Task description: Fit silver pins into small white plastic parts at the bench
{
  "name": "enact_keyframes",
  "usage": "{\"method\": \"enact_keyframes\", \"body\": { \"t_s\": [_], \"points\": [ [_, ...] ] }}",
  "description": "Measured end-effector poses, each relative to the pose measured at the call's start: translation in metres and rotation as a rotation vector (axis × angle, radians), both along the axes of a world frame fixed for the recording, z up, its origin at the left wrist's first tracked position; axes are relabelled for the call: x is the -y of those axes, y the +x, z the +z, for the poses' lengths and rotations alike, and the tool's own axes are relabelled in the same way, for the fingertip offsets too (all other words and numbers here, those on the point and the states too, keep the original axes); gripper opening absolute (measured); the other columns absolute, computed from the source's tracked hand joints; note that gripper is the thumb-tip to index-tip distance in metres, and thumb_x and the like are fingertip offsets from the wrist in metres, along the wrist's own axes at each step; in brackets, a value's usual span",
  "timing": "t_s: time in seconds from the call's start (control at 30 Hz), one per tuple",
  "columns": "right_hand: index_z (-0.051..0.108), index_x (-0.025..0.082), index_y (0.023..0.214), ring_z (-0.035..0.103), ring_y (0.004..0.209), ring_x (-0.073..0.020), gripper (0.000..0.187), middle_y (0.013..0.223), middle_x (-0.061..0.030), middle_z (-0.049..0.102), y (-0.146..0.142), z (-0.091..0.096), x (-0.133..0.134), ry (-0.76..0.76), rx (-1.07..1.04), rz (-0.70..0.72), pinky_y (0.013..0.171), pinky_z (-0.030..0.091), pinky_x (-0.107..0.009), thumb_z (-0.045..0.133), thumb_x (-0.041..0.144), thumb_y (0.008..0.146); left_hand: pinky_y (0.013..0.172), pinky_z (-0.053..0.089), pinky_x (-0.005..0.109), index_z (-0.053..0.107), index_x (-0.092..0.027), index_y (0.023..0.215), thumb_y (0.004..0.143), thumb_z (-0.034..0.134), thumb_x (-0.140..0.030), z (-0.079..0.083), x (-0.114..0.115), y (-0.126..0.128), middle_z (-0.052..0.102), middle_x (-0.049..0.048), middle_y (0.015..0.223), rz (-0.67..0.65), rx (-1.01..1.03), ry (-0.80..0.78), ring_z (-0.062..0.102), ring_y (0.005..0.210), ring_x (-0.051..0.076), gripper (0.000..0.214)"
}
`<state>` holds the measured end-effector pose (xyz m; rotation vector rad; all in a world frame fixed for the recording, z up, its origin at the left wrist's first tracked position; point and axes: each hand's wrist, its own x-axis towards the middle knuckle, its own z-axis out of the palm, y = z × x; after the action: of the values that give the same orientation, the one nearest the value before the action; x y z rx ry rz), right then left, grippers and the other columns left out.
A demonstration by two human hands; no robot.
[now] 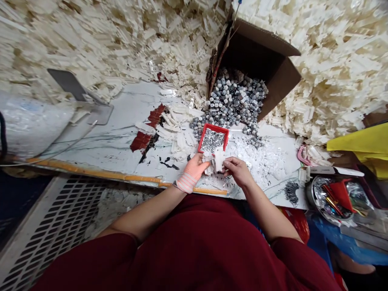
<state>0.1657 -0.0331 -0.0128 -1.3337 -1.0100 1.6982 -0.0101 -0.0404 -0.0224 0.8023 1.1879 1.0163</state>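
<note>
- Left hand [194, 166]: pink covering, wrist wrapped; fingers closed around a white plastic part [207, 161].
- Right hand [239, 171]: fingers drawn narrow against a second white part [219, 159], upright just beside the first. Whether they grip it cannot be told.
- Metal piece [213, 163]: small, seen between the two white parts, held at the hands. Its fit in them cannot be told.
- Loose pins [228, 181]: on the table [91, 150], just below the right hand.
- Red tray [206, 130]: directly ahead of the hands, its floor covered with silver pins [210, 141].
- Grey cylinders [233, 101]: a large heap spilling from a cardboard box [257, 52] down to the tray.
- White parts [178, 137]: loose on the table left of the tray; a deep mass [333, 81] lies beyond the box.
- Status: pins, cylinders and white parts all stand in quantity. The two white parts are in hand. No separate batch of finished assemblies can be made out.
</note>
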Motion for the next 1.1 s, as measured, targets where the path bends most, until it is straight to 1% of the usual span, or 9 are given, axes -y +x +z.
{"method": "enact_keyframes", "body": {
  "t_s": [0.1,0.37,0.53,0.73,0.83,0.93,1.0,1.03,1.1],
  "points": [
    [0.062,0.016,0.075,0.059,0.05,-0.0112,0.039,0.058,0.0009,0.064,-0.003,0.002,0.002,-0.018,0.003,0.055,0.048,0.05,-0.023,0.079,0.048,0.06,0.051,0.044,0.023,0.055,-0.015,0.097,0.071,0.063,-0.028,0.0,0.0,0.0,0.065,-0.0003,0.07,-0.02,-0.061,0.016,0.058,0.056,0.014,0.03],
    [0.056,0.017,0.072,0.061,0.047,-0.0116,0.04,0.054,0.0017,0.065,-0.008,-0.007,0.004,-0.052,0.043,0.079,0.047,0.05,-0.022,0.081,0.045,0.058,0.063,0.048,0.026,0.055,-0.016,0.095,0.073,0.063,-0.026,-0.01,0.002,0.001,0.069,0.0028,0.083,-0.037,-0.154,0.139,0.065,0.074,0.018,0.026],
    [0.052,0.018,0.073,0.063,0.049,-0.0126,0.043,0.055,0.0035,0.064,-0.006,-0.011,0.005,-0.08,-0.052,0.058,0.046,0.051,-0.022,0.081,0.046,0.058,0.06,0.046,0.025,0.055,-0.017,0.095,0.072,0.063,-0.026,-0.005,0.003,0.001,0.066,0.0012,0.077,-0.054,-0.147,0.121,0.063,0.069,0.017,0.026],
    [0.051,0.018,0.071,0.059,0.047,-0.0107,0.042,0.055,0.0029,0.064,-0.007,-0.01,0.007,-0.01,0.061,0.087,0.047,0.051,-0.023,0.079,0.047,0.061,0.068,0.046,0.027,0.057,-0.016,0.101,0.078,0.05,-0.027,0.0,0.009,0.0,0.064,0.0023,0.084,-0.083,-0.142,0.205,0.059,0.076,0.016,0.027],
    [0.048,0.019,0.074,0.061,0.05,-0.0117,0.044,0.058,0.0027,0.064,-0.01,-0.012,0.009,-0.037,0.024,0.116,0.048,0.05,-0.023,0.078,0.049,0.062,0.072,0.047,0.03,0.055,-0.016,0.108,0.073,0.06,-0.032,-0.001,0.01,0.002,0.065,0.0038,0.09,-0.049,-0.24,0.193,0.06,0.08,0.018,0.038],
    [0.045,0.02,0.077,0.063,0.055,-0.0143,0.048,0.063,0.0016,0.065,-0.006,-0.014,0.007,-0.085,-0.059,0.252,0.05,0.05,-0.025,0.076,0.055,0.063,0.076,0.048,0.032,0.054,-0.016,0.109,0.068,0.067,-0.03,-0.001,0.009,0.004,0.065,0.0056,0.096,-0.049,-0.369,0.203,0.061,0.085,0.021,0.046],
    [0.044,0.02,0.078,0.061,0.055,-0.0139,0.048,0.063,0.0015,0.063,0.001,-0.01,0.001,-0.042,-0.052,0.329,0.052,0.049,-0.026,0.067,0.062,0.07,0.078,0.048,0.034,0.054,-0.017,0.109,0.069,0.065,-0.029,0.002,0.009,0.004,0.066,0.0053,0.096,-0.113,-0.386,0.24,0.062,0.086,0.021,0.043],
    [0.044,0.02,0.077,0.059,0.055,-0.0131,0.048,0.063,0.0018,0.06,0.004,-0.007,-0.002,0.024,-0.017,0.352,0.053,0.047,-0.026,0.061,0.065,0.074,0.079,0.049,0.034,0.054,-0.018,0.108,0.069,0.066,-0.029,0.005,0.01,0.004,0.067,0.005,0.097,-0.145,-0.404,0.26,0.062,0.086,0.021,0.043],
    [0.046,0.02,0.077,0.054,0.059,-0.012,0.05,0.065,0.002,0.056,0.01,0.002,-0.009,0.226,0.11,0.393,0.056,0.043,-0.025,0.054,0.069,0.078,0.081,0.049,0.036,0.055,-0.019,0.108,0.066,0.069,-0.03,0.011,0.012,0.004,0.067,0.0043,0.097,-0.193,-0.481,0.286,0.063,0.086,0.022,0.046]
  ]
}}
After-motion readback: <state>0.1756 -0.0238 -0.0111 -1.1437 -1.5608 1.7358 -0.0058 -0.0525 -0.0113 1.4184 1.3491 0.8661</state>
